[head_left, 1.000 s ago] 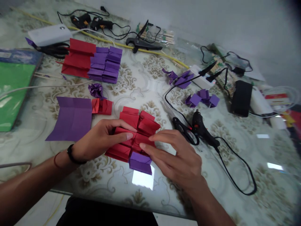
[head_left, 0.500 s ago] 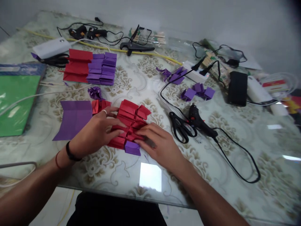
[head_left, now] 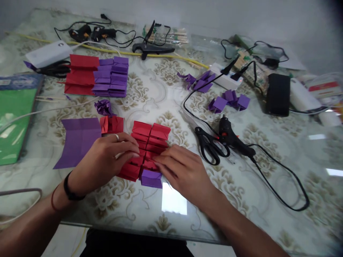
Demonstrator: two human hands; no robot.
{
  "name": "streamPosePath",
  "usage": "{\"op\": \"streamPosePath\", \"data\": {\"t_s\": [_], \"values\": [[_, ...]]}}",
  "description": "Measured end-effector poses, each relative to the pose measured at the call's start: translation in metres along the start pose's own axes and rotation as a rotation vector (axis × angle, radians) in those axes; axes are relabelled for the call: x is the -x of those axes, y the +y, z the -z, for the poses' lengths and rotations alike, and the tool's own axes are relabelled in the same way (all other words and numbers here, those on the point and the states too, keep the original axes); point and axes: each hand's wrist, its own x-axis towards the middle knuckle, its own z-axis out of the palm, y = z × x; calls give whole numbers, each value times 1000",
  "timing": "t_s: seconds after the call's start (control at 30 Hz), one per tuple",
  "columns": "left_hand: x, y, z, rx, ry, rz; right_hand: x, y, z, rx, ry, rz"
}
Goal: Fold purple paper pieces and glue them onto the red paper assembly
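Observation:
Two columns of folded red paper pieces lie side by side on the table in front of me, with one folded purple piece at the near end of the right column. My left hand, wearing a ring, is closed with its fingertips pinched on the left column. On the right column, my right hand grips the edge of a red piece between thumb and fingers. A creased purple sheet lies by my left wrist, and a small red folded piece sits just beyond my left hand.
A black glue gun and black-handled scissors lie to the right. Behind are purple folded pieces, a white power strip and a red-and-purple folded block. A green paper pack lies at far left.
The far red pieces have straightened into line with the rest. My left fingers have drawn together and nearer to me; my right hand stays at the right column. The view has shifted slightly.

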Motion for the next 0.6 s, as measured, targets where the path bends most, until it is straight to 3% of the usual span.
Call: {"op": "streamPosePath", "data": {"t_s": [0.43, 0.6], "values": [[-1, 9, 9, 171, -88, 164, -2, -6, 19, -88, 88, -37], [-2, 9, 5, 194, -157, 134, 0, -8, 16, -223, 17, -130]]}}
